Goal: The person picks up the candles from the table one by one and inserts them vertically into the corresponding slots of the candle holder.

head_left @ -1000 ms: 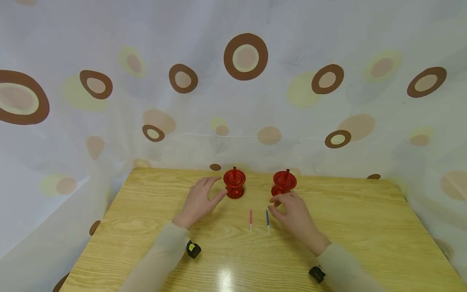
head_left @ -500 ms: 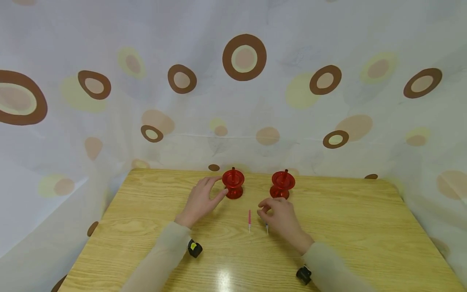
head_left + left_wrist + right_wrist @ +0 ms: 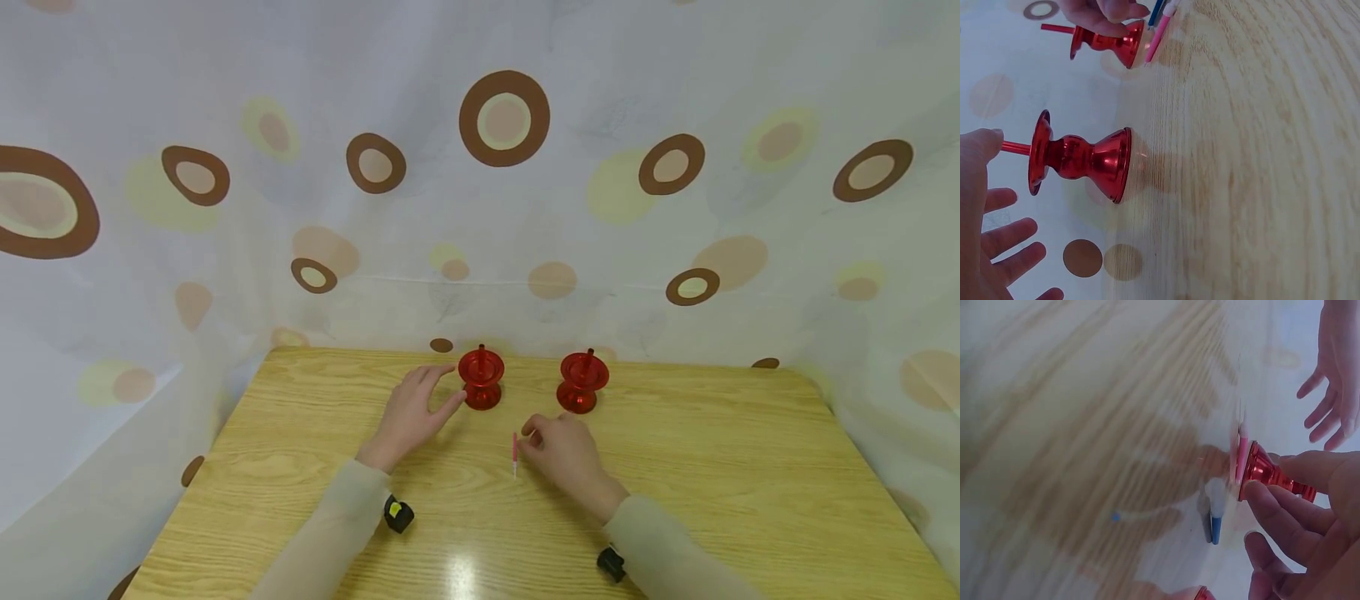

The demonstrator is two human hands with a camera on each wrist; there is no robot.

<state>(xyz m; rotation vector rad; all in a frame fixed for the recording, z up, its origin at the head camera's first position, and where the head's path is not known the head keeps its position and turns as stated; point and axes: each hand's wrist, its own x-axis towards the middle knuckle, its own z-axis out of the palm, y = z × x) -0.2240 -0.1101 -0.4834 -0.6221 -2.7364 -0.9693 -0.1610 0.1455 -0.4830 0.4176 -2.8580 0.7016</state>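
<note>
Two red metal candlesticks stand upright near the back of the table: the left one (image 3: 482,396) and the right one (image 3: 577,398). My left hand (image 3: 408,415), thumb and fingers spread, is beside the left candlestick; contact is unclear. My right hand (image 3: 566,454) hovers in front of the right candlestick with loosely bent fingers, its tips close to a thin pink candle (image 3: 515,450) with a white end. Under that hand lies a similar blue candle (image 3: 1216,526), hidden in the head view but visible in both wrist views. Nothing shows between the right thumb and fingers.
The light wood table (image 3: 720,475) ends at a white curtain (image 3: 585,50) with brown and yellow circles, hanging behind and at the sides. Black wrist cameras sit at the left sleeve (image 3: 398,514) and the right sleeve (image 3: 611,564).
My right hand has moved left and toward me from the right candlestick, covering the blue candle and nearing the pink one. My left hand has stayed in place.
</note>
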